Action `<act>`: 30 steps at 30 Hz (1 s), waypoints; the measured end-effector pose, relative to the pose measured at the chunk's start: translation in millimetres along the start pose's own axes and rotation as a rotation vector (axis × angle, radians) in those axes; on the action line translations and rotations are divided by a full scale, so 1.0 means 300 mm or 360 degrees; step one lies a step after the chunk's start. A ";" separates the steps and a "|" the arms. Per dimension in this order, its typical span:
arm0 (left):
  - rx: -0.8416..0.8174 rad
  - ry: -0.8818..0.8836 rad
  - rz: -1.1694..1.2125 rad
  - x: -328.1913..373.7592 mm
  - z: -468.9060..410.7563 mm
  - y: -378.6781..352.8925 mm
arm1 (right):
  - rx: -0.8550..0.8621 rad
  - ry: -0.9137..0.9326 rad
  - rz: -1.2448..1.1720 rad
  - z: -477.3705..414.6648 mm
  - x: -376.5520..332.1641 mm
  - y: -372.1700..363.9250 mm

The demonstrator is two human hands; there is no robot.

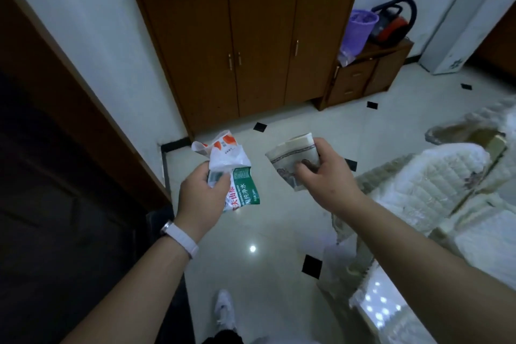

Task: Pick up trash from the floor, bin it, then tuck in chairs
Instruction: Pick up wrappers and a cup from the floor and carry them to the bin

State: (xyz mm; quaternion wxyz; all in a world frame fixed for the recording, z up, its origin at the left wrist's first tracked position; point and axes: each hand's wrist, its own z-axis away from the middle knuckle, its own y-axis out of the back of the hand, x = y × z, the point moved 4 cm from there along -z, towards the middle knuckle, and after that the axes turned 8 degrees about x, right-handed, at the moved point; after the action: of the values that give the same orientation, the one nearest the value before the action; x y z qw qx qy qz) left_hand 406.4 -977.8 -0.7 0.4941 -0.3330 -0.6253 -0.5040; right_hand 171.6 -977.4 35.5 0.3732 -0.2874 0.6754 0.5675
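My left hand grips a bundle of wrappers: a white plastic bag with orange marks on top and a green and white bottle label below it. In my right hand is a folded beige paper packet with a patterned border, held at chest height over the tiled floor. A purple bin stands on a low wooden side cabinet at the back right. A cream padded chair sits at my right, next to a glass-topped table.
A tall brown cupboard stands against the back wall. A dark door frame runs down the left. A red and black vacuum cleaner sits beside the purple bin. A white appliance stands at the far right. My white shoe shows below.
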 end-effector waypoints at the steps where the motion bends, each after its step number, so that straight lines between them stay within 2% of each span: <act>1: -0.0011 -0.0008 0.0015 -0.003 -0.073 0.010 | 0.0043 -0.0016 0.0007 -0.047 -0.023 -0.029; 7: -0.0164 -0.0045 0.0073 0.033 -0.453 0.024 | 0.0190 -0.0035 0.0095 -0.289 -0.150 -0.142; 12: -0.0354 -0.0123 0.0115 0.098 -0.665 -0.108 | 0.0292 -0.0151 0.0193 -0.458 -0.109 -0.133; 17: -0.0490 -0.0081 0.0082 0.117 -0.841 -0.298 | 0.0402 -0.0258 0.0130 -0.680 -0.010 -0.098; 22: -0.0501 -0.0051 -0.0024 0.167 -1.052 -0.509 | 0.0398 -0.0317 0.0000 -0.969 0.109 -0.057; 30: -0.0601 -0.0143 -0.0003 0.411 -1.316 -0.954 | 0.0475 -0.0324 -0.0059 -1.388 0.252 0.206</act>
State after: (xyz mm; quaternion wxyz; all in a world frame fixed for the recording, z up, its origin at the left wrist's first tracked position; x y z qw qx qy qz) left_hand 220.2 -1443.8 32.3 0.3940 -0.4415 -0.5415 -0.5972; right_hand 5.1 -1371.5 39.1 0.4884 -0.1822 0.7054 0.4802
